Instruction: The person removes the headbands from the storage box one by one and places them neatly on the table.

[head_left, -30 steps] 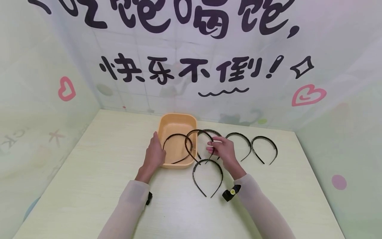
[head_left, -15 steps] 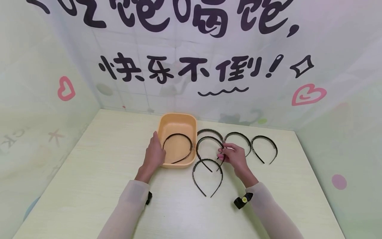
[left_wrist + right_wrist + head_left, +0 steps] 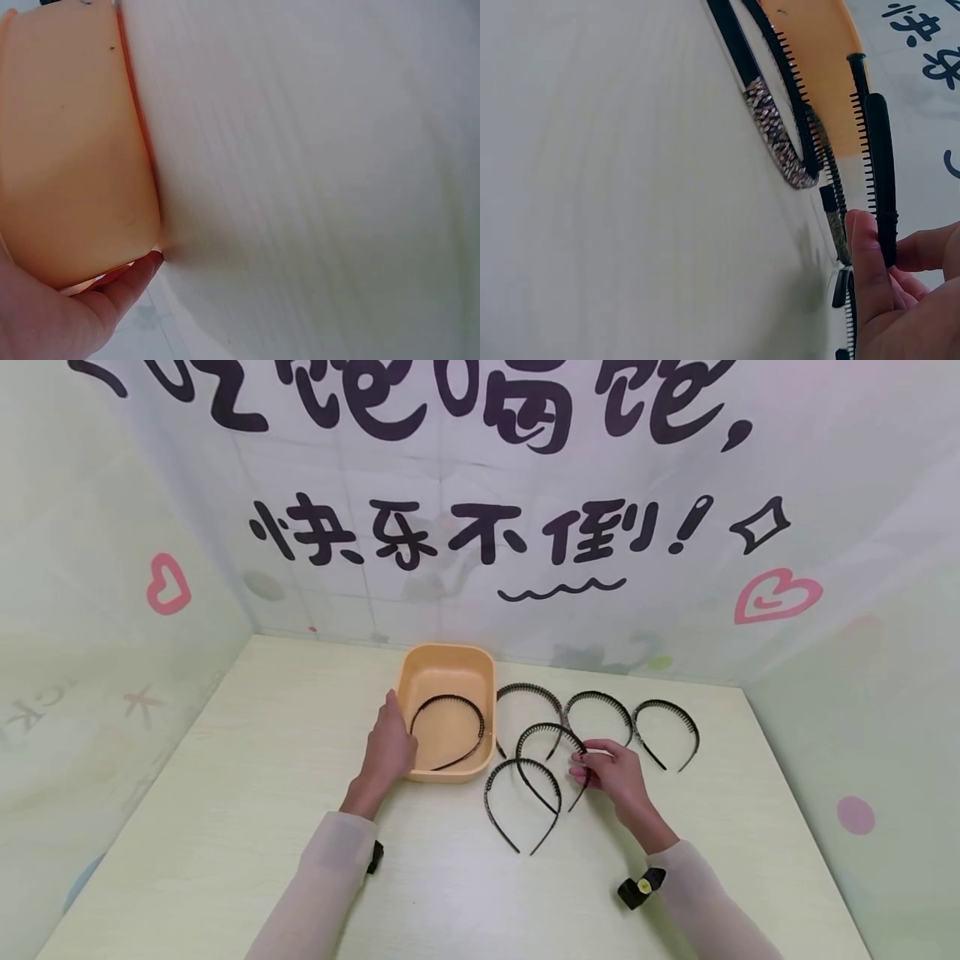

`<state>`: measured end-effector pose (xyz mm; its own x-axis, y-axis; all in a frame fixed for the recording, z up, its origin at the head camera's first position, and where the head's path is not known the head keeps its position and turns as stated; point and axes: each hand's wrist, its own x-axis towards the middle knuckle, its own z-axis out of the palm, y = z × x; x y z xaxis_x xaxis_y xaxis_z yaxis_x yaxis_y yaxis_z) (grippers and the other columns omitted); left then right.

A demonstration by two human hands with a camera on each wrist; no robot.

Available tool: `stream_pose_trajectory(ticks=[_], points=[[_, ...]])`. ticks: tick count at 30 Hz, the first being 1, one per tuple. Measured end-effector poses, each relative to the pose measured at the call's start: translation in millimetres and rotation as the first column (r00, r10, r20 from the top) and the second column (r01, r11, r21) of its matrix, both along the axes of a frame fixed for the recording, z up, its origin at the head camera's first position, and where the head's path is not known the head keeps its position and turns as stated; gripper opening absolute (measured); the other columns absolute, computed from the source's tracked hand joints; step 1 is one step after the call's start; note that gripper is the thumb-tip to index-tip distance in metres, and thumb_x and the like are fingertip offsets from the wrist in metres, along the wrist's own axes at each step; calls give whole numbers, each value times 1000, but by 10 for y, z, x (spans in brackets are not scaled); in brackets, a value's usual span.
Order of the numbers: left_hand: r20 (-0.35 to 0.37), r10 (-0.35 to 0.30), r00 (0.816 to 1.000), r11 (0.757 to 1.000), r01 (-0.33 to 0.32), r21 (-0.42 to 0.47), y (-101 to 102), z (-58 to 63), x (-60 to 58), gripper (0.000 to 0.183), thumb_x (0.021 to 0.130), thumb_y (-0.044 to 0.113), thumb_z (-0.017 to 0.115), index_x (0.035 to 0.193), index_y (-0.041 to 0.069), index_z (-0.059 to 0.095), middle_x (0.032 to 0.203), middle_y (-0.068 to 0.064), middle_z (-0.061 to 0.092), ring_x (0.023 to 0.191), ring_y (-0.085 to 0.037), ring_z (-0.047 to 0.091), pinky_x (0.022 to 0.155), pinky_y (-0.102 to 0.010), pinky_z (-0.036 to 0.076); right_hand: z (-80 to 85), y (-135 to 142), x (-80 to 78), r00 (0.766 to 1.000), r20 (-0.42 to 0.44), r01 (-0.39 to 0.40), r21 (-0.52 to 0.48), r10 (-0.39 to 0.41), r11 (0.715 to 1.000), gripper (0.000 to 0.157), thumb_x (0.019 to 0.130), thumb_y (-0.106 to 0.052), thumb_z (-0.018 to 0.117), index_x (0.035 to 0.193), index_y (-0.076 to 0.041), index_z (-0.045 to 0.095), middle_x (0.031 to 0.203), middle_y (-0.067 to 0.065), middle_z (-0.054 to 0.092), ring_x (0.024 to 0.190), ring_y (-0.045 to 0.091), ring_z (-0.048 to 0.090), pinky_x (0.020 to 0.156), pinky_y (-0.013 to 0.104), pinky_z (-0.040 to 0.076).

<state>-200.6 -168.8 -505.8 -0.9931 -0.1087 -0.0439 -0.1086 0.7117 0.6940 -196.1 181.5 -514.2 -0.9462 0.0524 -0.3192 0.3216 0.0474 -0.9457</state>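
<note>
One headband [image 3: 885, 165], pinched by the right hand [image 3: 617, 778], clears the tray's right edge [image 3: 494, 710]

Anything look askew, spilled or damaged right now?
No spill shows, and the slim black toothed headband in the right hand shows no break. One oddity: a tiny dark speck on the orange rectangular plastic bin, its outer wall otherwise nearly unmarked; dirt or damage, I can't tell.
</note>
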Motion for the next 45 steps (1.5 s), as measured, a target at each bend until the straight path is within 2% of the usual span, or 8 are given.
stream_pose_trajectory(ticks=[6,15,24,30,37,45], points=[[-5,2,1000,1000,-2,-10,7,6,-2,77,92,-3,45,155,-7,2,147,-36,33,116,-52,53,91,-58,49,-35,158,102,1000,1,-20,21,20,1000,36,96,2,52,133,7,52,100,14,76,72,13,73,70,28,60],[4,6,1000,1000,-6,0,15,5,-5,77,91,-3,45,155,-7,2,148,-36,33,121,-52,51,94,-58,48,-39,351,210,1000,-4,-20,38,20,999,40,96,4,48,136,9,48,98,11,76,73,14,74,71,29,60],[12,9,1000,1000,-9,14,14,-7,1,77,92,-4,45,155,-6,1,149,-35,31,121,-52,51,95,-57,48,-72,479,270,999,-2,-35,65,35,997,44,96,6,47,140,9,44,92,4,76,71,14,73,71,29,60],[5,13,1000,1000,-13,19,6,-6,4,77,91,-4,44,155,-6,2,148,-35,32,121,-52,51,94,-58,48,-83,540,303,998,7,-64,78,64,995,48,95,5,48,143,5,42,92,4,74,71,15,73,70,32,60],[11,13,1000,1000,-13,18,7,-7,-1,77,91,-4,45,156,-5,2,148,-35,32,121,-52,51,94,-57,48,-62,610,340,996,7,-87,92,87,992,49,95,6,47,143,9,39,93,5,71,71,14,72,69,34,60],[16,4,1000,1000,-4,13,1,-9,-6,78,91,-4,44,155,-7,0,150,-36,29,121,-52,50,94,-58,48,-34,683,356,994,35,-112,144,108,983,47,94,5,48,140,7,42,94,4,70,70,15,71,67,34,60]])
